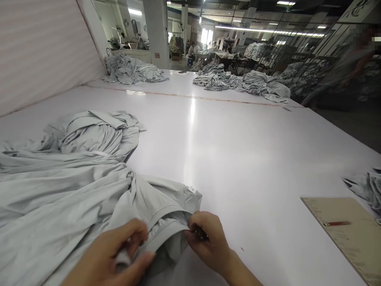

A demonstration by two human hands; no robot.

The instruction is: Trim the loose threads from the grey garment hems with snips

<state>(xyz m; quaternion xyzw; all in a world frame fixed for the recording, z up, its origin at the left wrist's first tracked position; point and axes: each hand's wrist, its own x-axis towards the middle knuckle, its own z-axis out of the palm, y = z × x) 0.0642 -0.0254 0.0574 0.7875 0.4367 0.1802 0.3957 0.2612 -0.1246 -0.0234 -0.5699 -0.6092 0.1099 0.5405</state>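
Blurred left hand point(104, 250), finger hold unclear; right hand point(212, 242), fingers tight on grey garment point(157, 198).

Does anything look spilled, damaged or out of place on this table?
No spill or clear damage stands out. One small oddity: a reddish fleck on the white table, just right of the right hand, contrasts with the pale surface. I cannot tell whether it is thread or a mark.

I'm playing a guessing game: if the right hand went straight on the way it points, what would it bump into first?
Most likely the cloth: the right hand points left and slightly forward, and already seems to pinch the cloth's edge. Depth is hard to judge there.
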